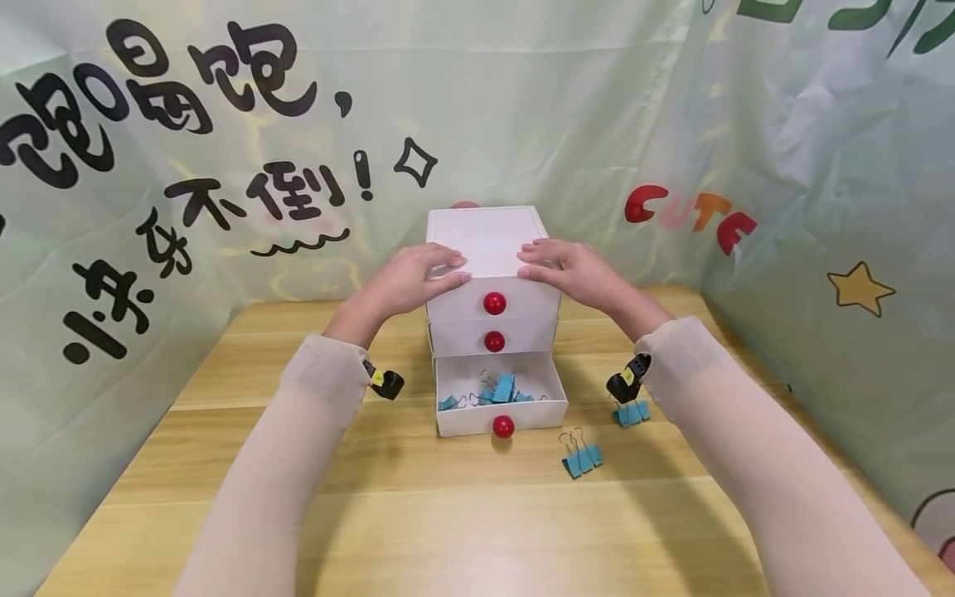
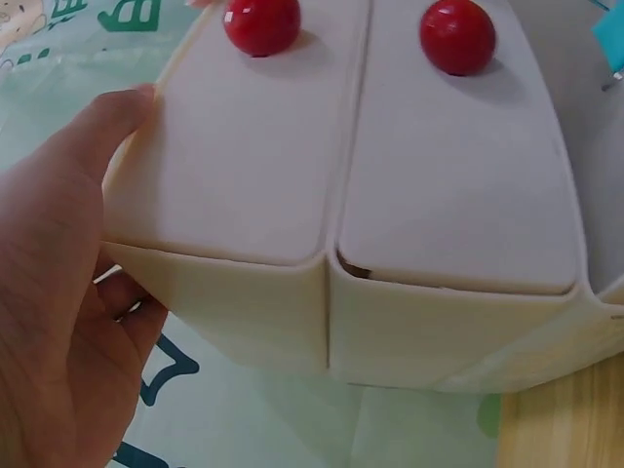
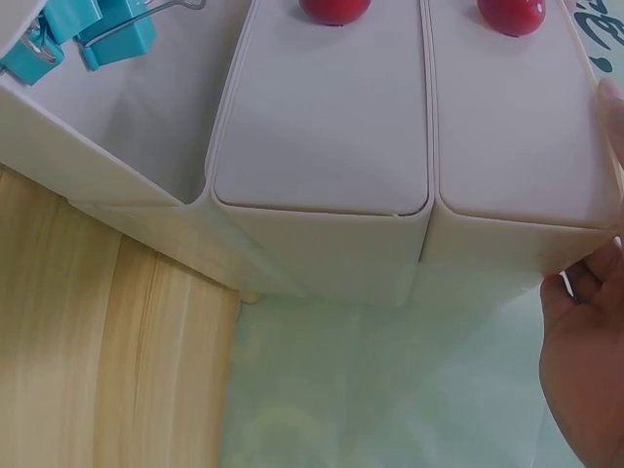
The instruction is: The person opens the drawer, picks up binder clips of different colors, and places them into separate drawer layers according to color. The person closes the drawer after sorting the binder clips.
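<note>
A white three-tier drawer box (image 1: 485, 240) with red ball knobs stands on the table. My left hand (image 1: 414, 274) rests over its top left edge, fingers and thumb reaching inward across the lid. Opposite it, my right hand (image 1: 578, 269) lies over the top right edge in much the same way. The upper and middle drawers are closed. The bottom drawer (image 1: 466, 421) is pulled out, with several teal binder clips (image 1: 504, 388) inside. In the left wrist view, the left thumb (image 2: 122, 112) touches the box's top edge.
Two more teal binder clips lie on the wooden table, one (image 1: 584, 460) in front and to the right of the drawer, another (image 1: 632, 413) beneath the right wrist. A printed pale green cloth (image 1: 522, 99) hangs behind and along both sides.
</note>
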{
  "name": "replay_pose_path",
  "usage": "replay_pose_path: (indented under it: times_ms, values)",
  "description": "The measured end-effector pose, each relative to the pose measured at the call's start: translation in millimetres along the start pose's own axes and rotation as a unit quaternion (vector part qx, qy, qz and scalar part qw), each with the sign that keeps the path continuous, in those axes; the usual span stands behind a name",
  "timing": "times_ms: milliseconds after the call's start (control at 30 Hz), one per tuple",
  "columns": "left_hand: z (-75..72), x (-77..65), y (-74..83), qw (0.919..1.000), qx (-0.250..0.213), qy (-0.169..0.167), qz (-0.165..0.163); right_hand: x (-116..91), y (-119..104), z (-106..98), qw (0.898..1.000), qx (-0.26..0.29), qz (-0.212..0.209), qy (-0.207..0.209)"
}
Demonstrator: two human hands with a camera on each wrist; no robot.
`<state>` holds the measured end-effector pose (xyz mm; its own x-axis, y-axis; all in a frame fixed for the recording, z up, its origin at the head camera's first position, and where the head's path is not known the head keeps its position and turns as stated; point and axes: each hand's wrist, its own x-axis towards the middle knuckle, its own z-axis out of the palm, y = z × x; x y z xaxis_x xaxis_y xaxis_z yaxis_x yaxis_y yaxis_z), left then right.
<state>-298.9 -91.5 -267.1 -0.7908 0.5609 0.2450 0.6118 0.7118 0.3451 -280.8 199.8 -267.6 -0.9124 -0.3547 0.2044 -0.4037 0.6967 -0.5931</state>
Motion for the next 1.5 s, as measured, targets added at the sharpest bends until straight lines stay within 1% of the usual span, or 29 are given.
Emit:
replay_pose_path:
  times_ms: [133, 267, 433, 600, 700, 833, 1033, 1200, 1367, 1500]
  values:
    - [-2.0, 1.8, -0.4, 0.9997, -0.022, 0.000, -0.006, -0.3, -0.8, 0.3, 1.000, -0.010, 0.000, -0.003]
    - [-4.0, 3.8, -0.8, 0.9989, -0.043, 0.003, -0.016, -3.8, -4.0, 1.0, 1.000, -0.031, -0.005, -0.003]
    - [-6.6, 3.2, -0.5, 0.9973, -0.067, 0.010, -0.030, -9.8, -7.9, 2.2, 0.998, -0.053, -0.007, 0.011]
    - [-8.5, 2.4, 0.7, 0.9963, -0.076, 0.012, -0.038, -19.7, -9.3, 0.7, 0.997, -0.071, -0.020, 0.030]
    - [-9.2, 2.4, 1.1, 0.9959, -0.080, 0.013, -0.040, -28.7, -7.7, -1.2, 0.996, -0.080, -0.026, 0.034]
    - [-9.1, 2.7, 0.1, 0.9959, -0.081, 0.010, -0.039, -42.6, -4.0, -2.8, 0.996, -0.083, -0.027, 0.028]
    - [-9.3, 4.7, -1.1, 0.9965, -0.077, 0.003, -0.032, -65.4, -0.9, -3.7, 0.997, -0.072, -0.009, 0.007]
    - [-11.5, 6.4, -0.5, 0.9965, -0.076, 0.008, -0.033, -82.0, 3.3, -4.1, 0.998, -0.065, -0.006, -0.002]
    - [-11.8, 6.3, -0.1, 0.9962, -0.076, 0.004, -0.043, -100.5, 12.7, 2.0, 0.995, -0.094, -0.017, -0.019]
    - [-9.4, 5.4, 0.3, 0.9956, -0.078, -0.002, -0.051, -117.3, 24.7, 11.1, 0.992, -0.111, -0.043, -0.041]
